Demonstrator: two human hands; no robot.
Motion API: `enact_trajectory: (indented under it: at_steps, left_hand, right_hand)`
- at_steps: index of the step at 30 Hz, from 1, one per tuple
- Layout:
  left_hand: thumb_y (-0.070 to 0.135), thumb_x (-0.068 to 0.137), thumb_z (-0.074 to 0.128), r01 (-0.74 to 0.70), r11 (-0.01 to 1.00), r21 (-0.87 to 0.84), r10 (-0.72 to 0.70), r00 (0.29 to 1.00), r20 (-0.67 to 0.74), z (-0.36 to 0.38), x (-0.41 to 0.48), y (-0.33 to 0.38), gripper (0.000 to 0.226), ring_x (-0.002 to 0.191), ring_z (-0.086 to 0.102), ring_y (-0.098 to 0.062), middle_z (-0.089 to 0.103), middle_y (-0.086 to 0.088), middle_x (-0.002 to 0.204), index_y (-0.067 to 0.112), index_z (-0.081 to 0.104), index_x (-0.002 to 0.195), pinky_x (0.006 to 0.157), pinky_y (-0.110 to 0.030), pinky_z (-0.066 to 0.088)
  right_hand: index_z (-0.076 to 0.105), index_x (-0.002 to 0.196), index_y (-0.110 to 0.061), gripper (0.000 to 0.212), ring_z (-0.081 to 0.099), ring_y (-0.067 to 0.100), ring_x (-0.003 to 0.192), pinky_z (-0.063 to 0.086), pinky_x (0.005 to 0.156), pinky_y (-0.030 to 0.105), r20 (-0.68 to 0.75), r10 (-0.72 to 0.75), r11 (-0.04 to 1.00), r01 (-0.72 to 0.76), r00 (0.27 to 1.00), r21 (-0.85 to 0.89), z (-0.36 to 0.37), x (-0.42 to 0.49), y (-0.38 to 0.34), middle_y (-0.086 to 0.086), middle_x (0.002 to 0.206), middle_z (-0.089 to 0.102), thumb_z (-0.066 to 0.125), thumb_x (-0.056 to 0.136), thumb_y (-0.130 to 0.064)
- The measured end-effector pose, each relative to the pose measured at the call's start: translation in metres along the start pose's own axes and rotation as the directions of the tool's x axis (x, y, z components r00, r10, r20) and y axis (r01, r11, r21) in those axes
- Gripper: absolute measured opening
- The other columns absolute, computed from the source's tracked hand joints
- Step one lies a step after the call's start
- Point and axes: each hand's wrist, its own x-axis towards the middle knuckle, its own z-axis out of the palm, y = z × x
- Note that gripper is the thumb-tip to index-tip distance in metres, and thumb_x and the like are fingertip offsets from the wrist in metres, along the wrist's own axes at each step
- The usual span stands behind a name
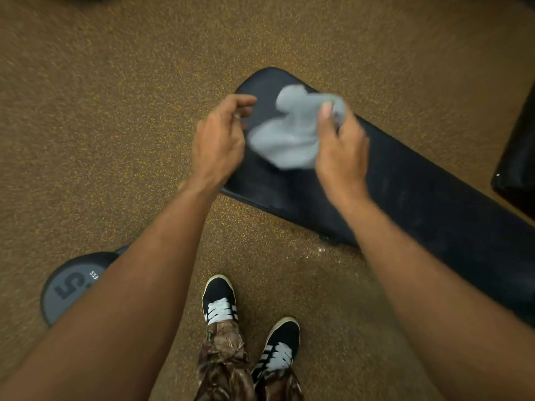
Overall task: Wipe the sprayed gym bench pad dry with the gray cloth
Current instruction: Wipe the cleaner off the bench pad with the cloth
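Note:
The long black bench pad (pixel 411 198) runs from the upper middle down to the right edge. A crumpled gray cloth (pixel 289 134) hangs in the air above its far end. My right hand (pixel 341 146) pinches the cloth's upper right part between thumb and fingers. My left hand (pixel 220 140) is at the cloth's left edge with fingers curled; whether it grips the cloth is unclear, since the frame is blurred. The pad's surface looks dull with faint streaks near its right part.
Speckled brown rubber floor (pixel 115 111) surrounds the bench. A gray weight plate marked 5 (pixel 69 287) lies at the lower left, partly under my left forearm. My two black shoes (pixel 220 299) stand below the bench. Another black padded object (pixel 518 157) sits at the right edge.

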Motion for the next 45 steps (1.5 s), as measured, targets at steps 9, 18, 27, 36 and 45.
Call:
enact_trajectory:
  at_steps: [9, 18, 27, 36, 45]
  left_hand:
    - [0.024, 0.093, 0.037, 0.243, 0.964, -0.109, -0.246, 0.969, -0.015, -0.008, 0.000, -0.007, 0.034, 0.090, 0.073, -0.019, 0.072, 0.004, 0.102, 0.032, 0.060, 0.116, 0.084, -0.046, 0.059]
    - [0.027, 0.100, 0.042, 0.277, 0.960, -0.047, -0.257, 0.934, 0.250, -0.006, -0.003, 0.024, 0.026, 0.087, 0.068, -0.015, 0.073, 0.001, 0.108, 0.034, 0.065, 0.110, 0.079, -0.032, 0.055]
    - [0.065, 0.069, 0.079, 0.518, 0.655, -0.550, 0.088, 0.671, 0.737, 0.007, -0.013, 0.046, 0.087, 0.126, 0.060, -0.032, 0.065, -0.013, 0.133, 0.012, 0.059, 0.135, 0.106, -0.047, 0.048]
    - [0.045, 0.081, 0.078, 0.256, 0.939, -0.232, -0.112, 0.861, 0.497, 0.009, 0.015, 0.040, 0.047, 0.098, 0.071, -0.017, 0.074, 0.000, 0.105, 0.018, 0.065, 0.118, 0.084, -0.042, 0.059]
    - [0.048, 0.105, 0.037, -0.232, 0.884, 0.405, 0.234, 0.971, 0.044, 0.029, 0.023, 0.022, 0.038, 0.103, 0.060, -0.031, 0.065, -0.008, 0.112, 0.022, 0.062, 0.114, 0.081, -0.044, 0.046]
  right_hand:
    - [0.046, 0.147, -0.020, 0.054, 0.035, 0.038, 0.143, 0.030, 0.109, 0.065, 0.726, -0.350, 0.544, 0.760, 0.592, -0.357, 0.040, -0.029, 0.041, 0.009, 0.155, 0.042, 0.040, 0.095, -0.034]
    - [0.067, 0.121, -0.019, 0.037, 0.065, 0.020, 0.115, 0.045, 0.101, 0.044, 0.613, -0.317, 0.681, 0.624, 0.723, -0.384, -0.045, -0.096, 0.087, -0.002, 0.116, 0.072, 0.042, 0.097, -0.031]
    - [0.065, 0.114, -0.026, 0.032, 0.068, 0.020, 0.112, 0.055, 0.095, 0.050, 0.471, 0.357, 0.585, -0.586, 0.807, 0.561, -0.042, -0.039, 0.004, 0.000, 0.117, 0.072, 0.041, 0.104, -0.044]
    - [0.064, 0.115, -0.026, 0.031, 0.069, 0.021, 0.106, 0.056, 0.092, 0.048, 0.282, 0.536, 0.671, -0.604, 0.796, 0.430, -0.021, -0.015, 0.018, -0.001, 0.114, 0.072, 0.049, 0.100, -0.048]
    - [0.013, 0.158, -0.034, 0.080, -0.003, 0.043, 0.150, 0.005, 0.113, 0.071, 0.331, 0.149, 0.689, 0.142, 0.932, -0.711, 0.049, -0.028, 0.054, 0.004, 0.167, 0.003, 0.030, 0.090, -0.074]
